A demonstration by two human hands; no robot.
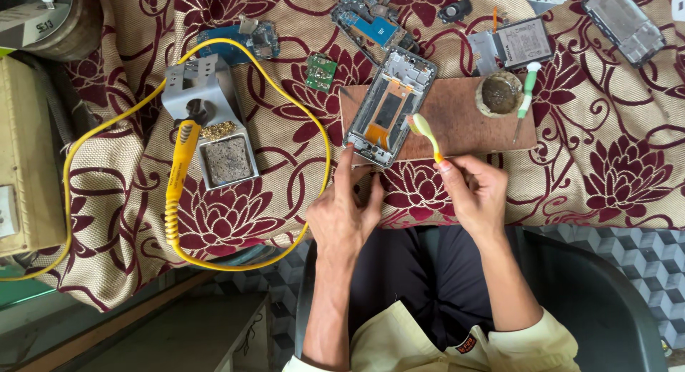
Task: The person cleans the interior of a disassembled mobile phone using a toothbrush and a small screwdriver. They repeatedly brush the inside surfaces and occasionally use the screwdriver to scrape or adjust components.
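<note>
An opened phone frame (389, 106) lies tilted on a brown wooden board (464, 118), its inner side up with an orange flex strip showing. My left hand (346, 211) rests at the table's near edge, with its index finger touching the frame's lower corner. My right hand (477, 190) pinches a yellow-green toothbrush (426, 133) by its orange end. The brush head points up-left, right beside the frame's right edge.
A yellow soldering iron (180, 168) rests on a grey stand (210, 118) at left, its yellow cord (314, 129) looping over the floral cloth. Circuit boards (321, 71), a battery (523, 42), a flux tin (499, 92), a green-handled screwdriver (526, 93) and another phone frame (624, 22) lie behind the board.
</note>
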